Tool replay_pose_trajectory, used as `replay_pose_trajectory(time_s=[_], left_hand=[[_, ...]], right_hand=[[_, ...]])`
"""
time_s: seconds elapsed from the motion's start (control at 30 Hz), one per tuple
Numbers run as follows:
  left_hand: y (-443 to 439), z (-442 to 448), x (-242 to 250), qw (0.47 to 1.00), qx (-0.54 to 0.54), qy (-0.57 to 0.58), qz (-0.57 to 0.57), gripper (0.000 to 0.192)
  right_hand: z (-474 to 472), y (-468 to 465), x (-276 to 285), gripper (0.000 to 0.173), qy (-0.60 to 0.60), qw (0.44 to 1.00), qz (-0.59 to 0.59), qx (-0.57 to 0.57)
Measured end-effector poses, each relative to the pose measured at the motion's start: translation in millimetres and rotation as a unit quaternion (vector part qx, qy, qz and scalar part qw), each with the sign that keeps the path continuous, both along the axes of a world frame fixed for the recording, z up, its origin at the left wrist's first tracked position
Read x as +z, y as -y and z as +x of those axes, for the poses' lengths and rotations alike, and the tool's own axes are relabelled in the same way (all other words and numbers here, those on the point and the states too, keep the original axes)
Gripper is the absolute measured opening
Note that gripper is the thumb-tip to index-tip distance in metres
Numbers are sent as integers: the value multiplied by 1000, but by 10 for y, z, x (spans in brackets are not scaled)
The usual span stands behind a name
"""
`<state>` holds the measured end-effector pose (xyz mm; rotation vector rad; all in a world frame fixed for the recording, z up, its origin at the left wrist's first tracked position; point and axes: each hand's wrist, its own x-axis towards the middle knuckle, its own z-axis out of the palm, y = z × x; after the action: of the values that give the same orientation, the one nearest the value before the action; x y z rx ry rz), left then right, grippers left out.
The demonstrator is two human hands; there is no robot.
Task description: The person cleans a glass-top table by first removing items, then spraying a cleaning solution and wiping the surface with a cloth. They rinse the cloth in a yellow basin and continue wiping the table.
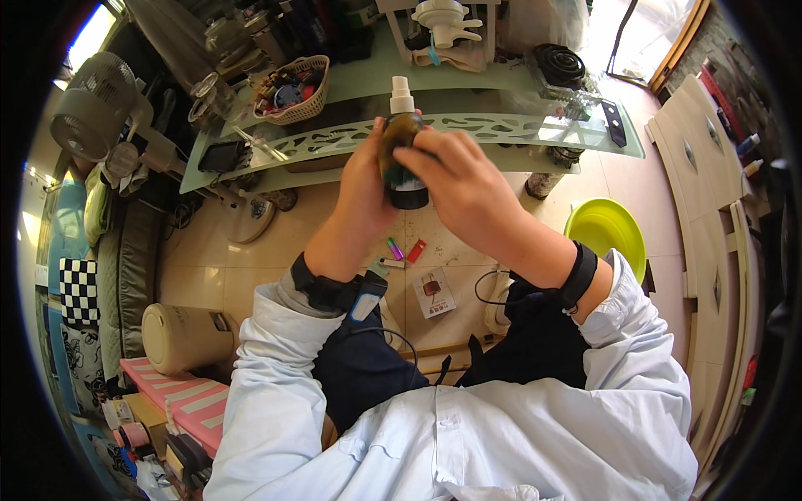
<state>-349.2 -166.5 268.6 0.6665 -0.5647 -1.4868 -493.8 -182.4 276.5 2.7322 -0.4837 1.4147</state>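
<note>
A dark spray bottle (407,183) with a white pump top (401,97) is held up in front of me, nearly upright in the picture. My left hand (362,178) wraps its left side. Across the bottle's front and right side lie the bent fingers of my right hand (470,169), slightly blurred. Whether those fingers pinch the bottle or only rest on it cannot be made out. A brownish-gold patch shows on the upper body of the bottle, and a label is partly covered by my fingers.
Beyond the bottle stands a glass table (501,128) bearing a woven basket (294,94) of small items. On the floor are lighters (416,250) and a printed leaflet (434,292). A lime-green basin (604,235) stands right, a fan (94,106) left, and a beige cylindrical container (182,338) lower left.
</note>
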Motion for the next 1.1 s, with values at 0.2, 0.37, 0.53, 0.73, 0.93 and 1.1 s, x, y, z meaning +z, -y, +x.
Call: replay_pose_trajectory(time_s=[0.2,0.37,0.53,0.73,0.93,1.1], left_hand=[[-48,-135,78,994,19,103,16,36],[-64,-112,69,990,49,125,-31,34],[12,-111,-66,923,124,337,-137,30],[39,-98,-96,834,189,475,-207,28],[-41,-24,35,934,118,314,-123,35],[-86,-8,94,965,100,226,-84,36]], right_hand=[[-59,158,135,40,64,997,35,-34],[-55,99,148,35,95,990,107,-12],[-92,26,124,28,88,979,185,14],[-27,39,74,26,160,956,243,18],[2,38,111,24,203,940,272,15],[28,32,101,22,238,917,317,48]])
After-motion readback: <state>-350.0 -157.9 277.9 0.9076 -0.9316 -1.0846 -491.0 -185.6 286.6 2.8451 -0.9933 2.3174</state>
